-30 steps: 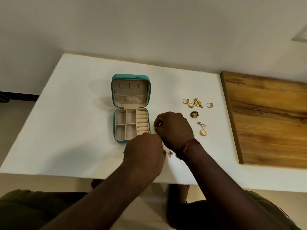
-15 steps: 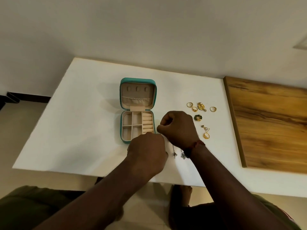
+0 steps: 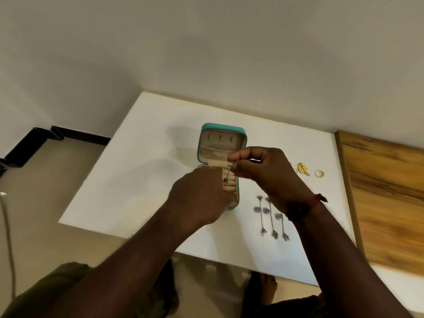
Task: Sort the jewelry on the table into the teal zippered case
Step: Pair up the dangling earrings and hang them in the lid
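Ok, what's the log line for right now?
right hand: pinches chain | left hand: over case, grip hidden | silver pieces: on table

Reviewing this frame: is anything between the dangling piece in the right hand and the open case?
Only the left hand, covering the left compartments of the teal case. The dangling piece, pinched by the right hand, hangs over the uncovered ring rolls.

On white table [image 3: 137, 168]: open teal case [image 3: 223, 131], silver chains [image 3: 271, 216] with blue stones, gold pendant [image 3: 302, 168], gold ring [image 3: 319, 173].
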